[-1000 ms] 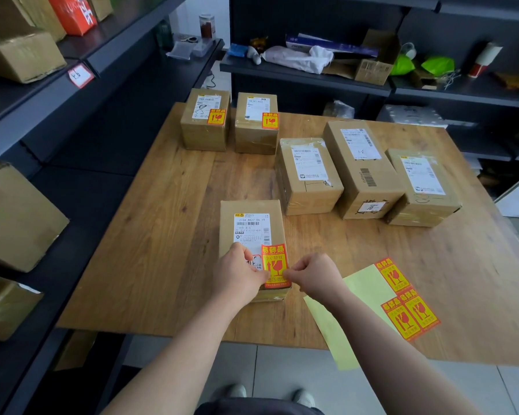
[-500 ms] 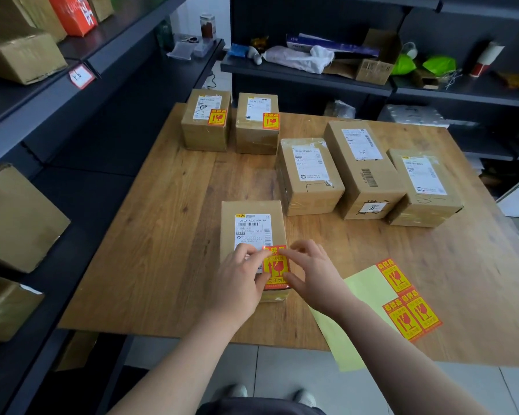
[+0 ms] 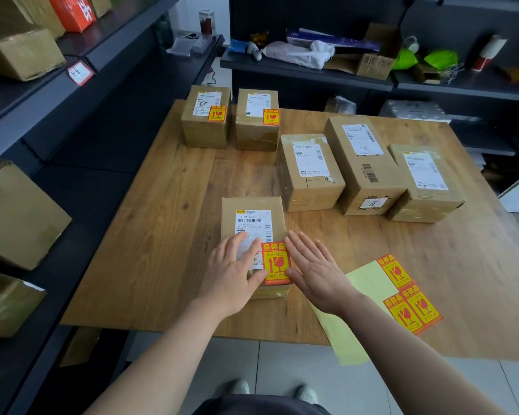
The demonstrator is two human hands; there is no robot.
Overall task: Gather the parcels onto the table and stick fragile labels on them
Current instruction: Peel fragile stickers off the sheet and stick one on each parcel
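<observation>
A small brown parcel lies near the front of the wooden table. A red and yellow fragile label is stuck on its near right corner. My left hand lies flat on the parcel's white shipping label, fingers straight. My right hand is flat and open just right of the fragile label, its thumb at the label's lower edge. Two labelled parcels stand at the back left. Three parcels without fragile labels sit at the middle right.
A yellow backing sheet with three fragile labels overhangs the table's front edge at the right. Dark shelves with brown boxes run along the left. A back shelf holds bags and an open carton.
Both hands pinched the fragile label over the parcel a second ago. They then pressed it down. Now the fingers are straight and the hands have spread apart to either side of the stuck label.
</observation>
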